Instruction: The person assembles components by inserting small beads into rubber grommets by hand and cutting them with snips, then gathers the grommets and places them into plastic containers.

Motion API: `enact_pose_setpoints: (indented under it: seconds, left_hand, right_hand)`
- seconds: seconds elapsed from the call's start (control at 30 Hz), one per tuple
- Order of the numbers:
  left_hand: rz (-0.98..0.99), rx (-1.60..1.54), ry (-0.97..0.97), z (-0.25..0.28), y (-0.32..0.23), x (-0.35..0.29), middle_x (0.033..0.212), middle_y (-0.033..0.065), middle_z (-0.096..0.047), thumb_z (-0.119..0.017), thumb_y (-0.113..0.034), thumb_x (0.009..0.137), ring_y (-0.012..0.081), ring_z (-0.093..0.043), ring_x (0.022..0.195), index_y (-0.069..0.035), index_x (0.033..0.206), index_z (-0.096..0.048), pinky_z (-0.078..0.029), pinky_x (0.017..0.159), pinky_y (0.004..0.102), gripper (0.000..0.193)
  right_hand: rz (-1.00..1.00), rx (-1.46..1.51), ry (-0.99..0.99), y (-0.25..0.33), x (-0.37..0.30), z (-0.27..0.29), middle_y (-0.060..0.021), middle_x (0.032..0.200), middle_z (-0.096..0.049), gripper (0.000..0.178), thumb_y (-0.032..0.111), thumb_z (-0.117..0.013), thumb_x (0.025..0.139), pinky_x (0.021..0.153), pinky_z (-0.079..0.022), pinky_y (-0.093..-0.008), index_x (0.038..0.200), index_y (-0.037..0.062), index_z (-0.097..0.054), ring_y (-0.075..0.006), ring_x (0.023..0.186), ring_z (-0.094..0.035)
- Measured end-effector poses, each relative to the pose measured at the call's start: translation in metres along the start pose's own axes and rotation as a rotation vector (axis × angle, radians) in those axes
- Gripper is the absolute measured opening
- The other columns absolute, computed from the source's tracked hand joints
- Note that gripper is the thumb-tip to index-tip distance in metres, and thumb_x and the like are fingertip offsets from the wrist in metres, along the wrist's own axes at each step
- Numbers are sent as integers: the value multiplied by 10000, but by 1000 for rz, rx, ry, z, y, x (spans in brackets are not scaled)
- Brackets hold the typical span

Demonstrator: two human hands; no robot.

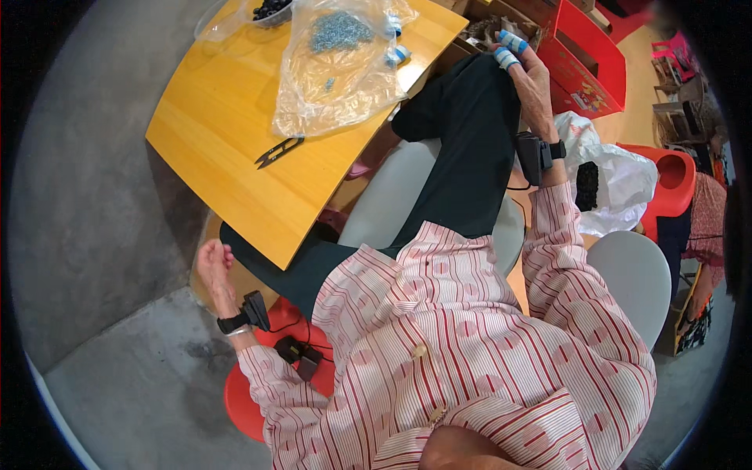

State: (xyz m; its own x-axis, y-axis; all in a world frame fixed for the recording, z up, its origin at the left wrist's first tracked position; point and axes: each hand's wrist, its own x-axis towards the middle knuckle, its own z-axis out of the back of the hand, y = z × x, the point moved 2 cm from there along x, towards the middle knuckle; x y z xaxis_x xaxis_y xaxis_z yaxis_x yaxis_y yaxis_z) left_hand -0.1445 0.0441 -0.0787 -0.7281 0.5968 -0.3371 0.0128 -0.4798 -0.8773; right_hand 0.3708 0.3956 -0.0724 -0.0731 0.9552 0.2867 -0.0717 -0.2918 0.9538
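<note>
My right hand (534, 88) is stretched out at the upper right, beside a cardboard box (536, 33) holding greyish-brown items. Blue-and-white banded wraps (507, 52) cover the ends of its extended fingers; nothing else shows in them. My left hand (215, 265) hangs with loosely curled fingers left of the table's near corner, holding nothing visible. Across the yellow table (243, 168) lies a clear plastic bag (337, 102) with a heap of small blue bits (340, 31) on it. Black thread snips (279, 153) rest nearby. Two blue-and-white banded pieces (397, 55) sit at the bag's right edge.
A clear tub (235, 25) of black round pieces stands at the table's far edge. Right of my arm are a red box (583, 59), a white plastic bag (627, 184) and a grey stool (630, 274). Beyond, another person (706, 219) is partly visible. A red stool (247, 399) with cabled devices stands left.
</note>
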Motion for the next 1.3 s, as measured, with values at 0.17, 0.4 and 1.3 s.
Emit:
enact_pose_setpoints:
  seconds: [0.17,0.4,1.3]
  left_hand:
    - [-291,137,138,-69,-92,-16,856,12,-608,-609,-111,884,82,-553,738,-25,1060,-576,-445,672,204,198]
    - [-682,469,436,-196,-169,-20,932,61,-615,-566,-59,881,127,-592,906,-18,1049,-596,-473,785,248,175]
    - [-1164,413,165,-266,-223,-45,918,154,-584,-520,44,790,315,-597,795,-15,982,-608,-509,676,345,220]
  right_hand:
    - [39,-297,75,-19,-3,-21,-69,1059,-660,350,228,-591,911,830,-493,-280,1229,80,-589,-154,962,-616]
    - [224,-519,48,-29,-9,-51,-112,855,-631,291,196,-620,866,702,-488,-338,1138,94,-634,-237,760,-600]
    - [-120,-62,-149,-82,-35,-48,-62,1009,-673,318,119,-613,864,832,-496,-272,1169,33,-588,-115,913,-623]
